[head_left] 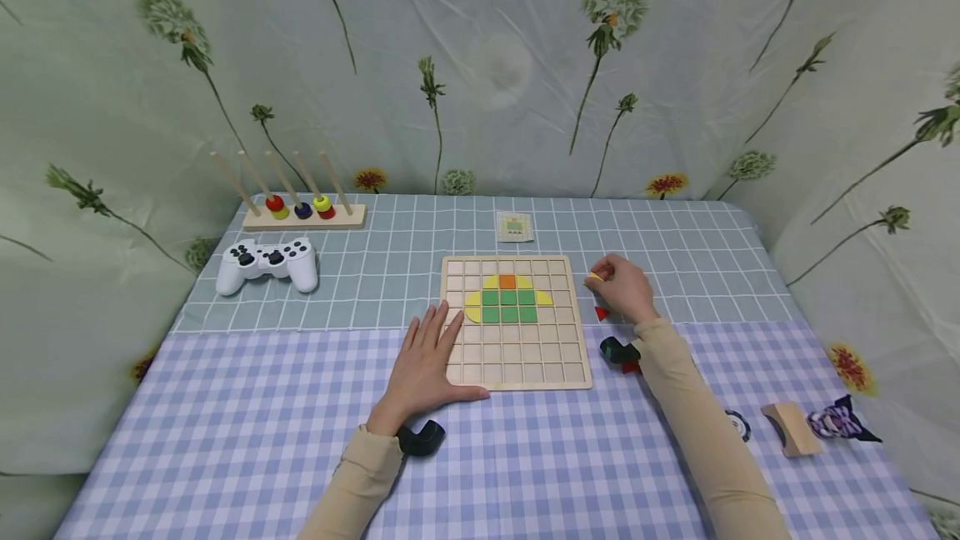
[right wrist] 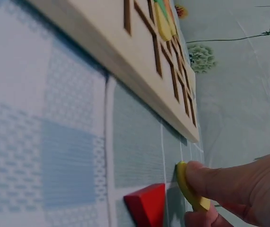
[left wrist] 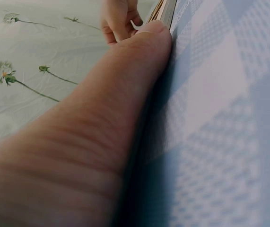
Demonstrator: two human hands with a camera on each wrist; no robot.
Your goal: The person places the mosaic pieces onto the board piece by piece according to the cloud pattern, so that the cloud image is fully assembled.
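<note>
A wooden grid board (head_left: 517, 357) lies mid-table, with green squares (head_left: 509, 305), an orange square (head_left: 507, 282) and several yellow rounded pieces (head_left: 472, 307) set in its upper cells. My left hand (head_left: 426, 365) lies flat with fingers spread, touching the board's left and lower edges; in the left wrist view its thumb (left wrist: 144, 52) rests by the edge. To the right of the board, my right hand (head_left: 624, 286) pinches a yellow curved piece (right wrist: 190, 187) between thumb and fingers, just above the cloth. Close below it is a red triangular piece (head_left: 602, 313).
A pattern card (head_left: 514, 227) lies behind the board. At the back left are a peg stand (head_left: 303, 219) with coloured beads and a white game controller (head_left: 267, 265). Near the right edge sit a wooden block (head_left: 792, 429) and a purple-black figure (head_left: 840, 422). Another red piece (head_left: 631, 367) is partly under the right wrist.
</note>
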